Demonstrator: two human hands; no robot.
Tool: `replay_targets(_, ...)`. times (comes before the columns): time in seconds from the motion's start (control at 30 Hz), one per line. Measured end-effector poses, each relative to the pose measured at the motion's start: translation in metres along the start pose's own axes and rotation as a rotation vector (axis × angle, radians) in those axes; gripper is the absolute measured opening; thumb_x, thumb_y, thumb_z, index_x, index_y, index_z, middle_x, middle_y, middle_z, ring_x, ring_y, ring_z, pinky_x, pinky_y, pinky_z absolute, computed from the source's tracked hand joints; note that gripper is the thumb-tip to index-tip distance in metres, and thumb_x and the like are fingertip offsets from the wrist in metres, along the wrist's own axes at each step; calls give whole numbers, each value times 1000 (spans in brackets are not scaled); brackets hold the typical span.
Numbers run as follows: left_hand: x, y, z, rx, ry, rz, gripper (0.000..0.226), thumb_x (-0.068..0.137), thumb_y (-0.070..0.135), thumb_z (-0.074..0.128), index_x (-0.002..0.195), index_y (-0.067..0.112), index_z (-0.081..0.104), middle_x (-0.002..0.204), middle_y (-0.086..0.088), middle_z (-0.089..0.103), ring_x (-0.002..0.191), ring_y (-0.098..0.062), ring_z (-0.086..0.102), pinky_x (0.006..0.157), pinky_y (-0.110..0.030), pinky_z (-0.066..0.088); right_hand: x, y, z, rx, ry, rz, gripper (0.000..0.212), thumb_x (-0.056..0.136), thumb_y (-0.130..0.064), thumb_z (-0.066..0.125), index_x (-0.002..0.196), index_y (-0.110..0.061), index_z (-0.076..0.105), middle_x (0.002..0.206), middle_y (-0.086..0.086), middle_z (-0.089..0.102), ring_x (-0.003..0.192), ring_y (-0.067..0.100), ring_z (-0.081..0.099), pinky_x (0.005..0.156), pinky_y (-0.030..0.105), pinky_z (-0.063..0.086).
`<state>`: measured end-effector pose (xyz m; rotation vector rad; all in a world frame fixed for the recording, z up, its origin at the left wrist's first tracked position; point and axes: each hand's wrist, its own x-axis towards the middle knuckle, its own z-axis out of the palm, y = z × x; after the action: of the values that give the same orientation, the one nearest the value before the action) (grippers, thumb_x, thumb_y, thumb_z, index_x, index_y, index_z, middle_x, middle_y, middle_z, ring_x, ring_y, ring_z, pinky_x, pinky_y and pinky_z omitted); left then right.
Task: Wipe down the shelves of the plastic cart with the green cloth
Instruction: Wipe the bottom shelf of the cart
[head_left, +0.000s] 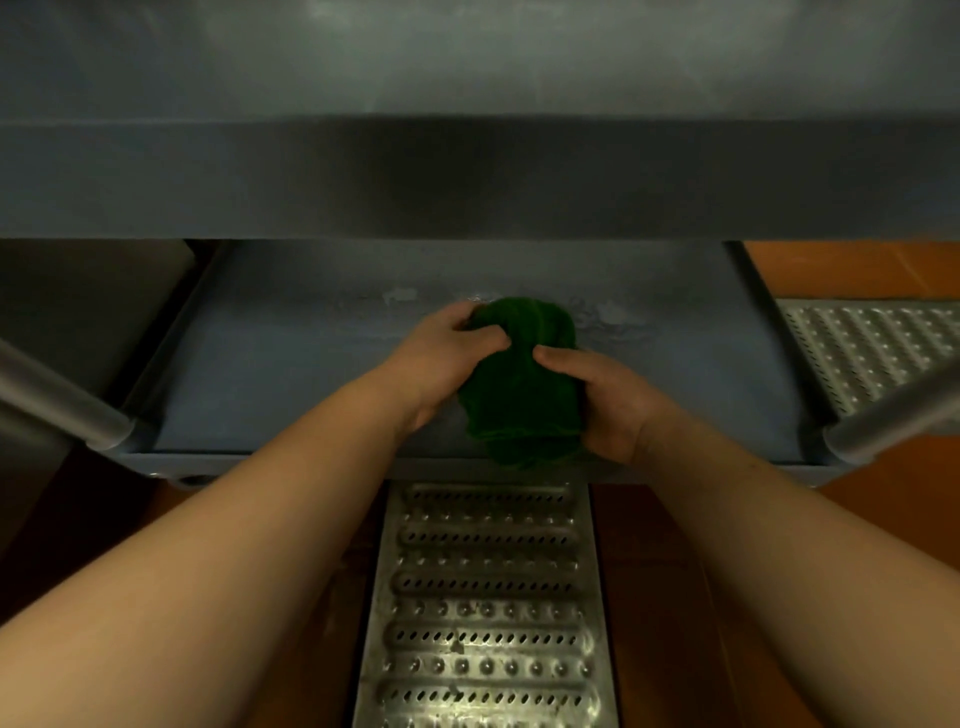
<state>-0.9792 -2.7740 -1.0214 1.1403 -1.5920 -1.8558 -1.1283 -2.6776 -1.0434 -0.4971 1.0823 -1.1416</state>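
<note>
The person is leaning in over the lower shelf (291, 395) of the grey plastic cart (467, 176), with both bare forearms reaching forward under the shelf above. The green cloth (519, 379) is bunched up between the two hands, sitting over the middle of the lower shelf near its front edge, its lower hem hanging just past the front lip. The left hand (441, 358) is gripping the cloth's upper left side, its fingers (462, 317) curled round the top of the bundle and the thumb pressing into the fabric. The right hand (608, 400) is holding the right side lower down, thumb lying across the cloth and the rest of the fingers tucked behind it, out of sight. Pale smears are showing on the shelf surface just beyond the cloth. A metal post (62, 405) is standing at each front corner of the shelf. Below, a perforated metal drain grate (488, 597) is running along the orange floor (857, 270) toward the viewer
</note>
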Motion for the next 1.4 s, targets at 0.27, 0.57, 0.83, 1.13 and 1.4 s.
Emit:
replay_targets(0.27, -6, -18, 17, -436, -189, -211, 41, 94, 39, 55, 129, 18, 59, 124, -10, 68, 108, -26, 68, 86, -44, 58, 3, 4, -8, 183, 110, -7, 45, 93, -40, 59, 127, -11, 63, 122, 18, 69, 108, 36, 68, 91, 47, 54)
replay_targets(0.57, 4, -39, 43, -603, -133, -201, 35, 96, 20, 57, 128, 6, 59, 123, -16, 67, 111, -34, 66, 90, -47, 56, -4, 36, -29, 407, 134, -80, 68, 88, -57, 55, 142, -15, 52, 139, 16, 59, 128, 33, 56, 111, 51, 40)
replay_targets(0.83, 23, -28, 87, 14, -53, -47, 14, 97, 34, 55, 100, 24, 64, 104, -5, 72, 93, -19, 70, 85, -38, 57, -17, 29, -52, 473, 167, -146, 49, 92, -35, 55, 134, -10, 58, 134, 19, 61, 126, 37, 56, 110, 51, 39)
replay_targets(1.13, 12, -55, 61, 372, 159, -46, 10, 92, 9, 52, 93, 16, 59, 91, -4, 63, 84, -23, 62, 83, -51, 57, -25, -55, -147, -223, 870, -370, 46, 89, -13, 65, 132, -23, 52, 115, 4, 67, 105, 28, 67, 89, 45, 55)
replay_targets(1.4, 3, -70, -9, 627, 233, -100, 18, 87, 8, 53, 93, 23, 61, 87, 0, 65, 76, -19, 61, 70, -33, 50, 7, -29, -172, -816, 1057, -193, 65, 86, -25, 67, 145, -33, 43, 134, 5, 61, 125, 31, 54, 108, 40, 39)
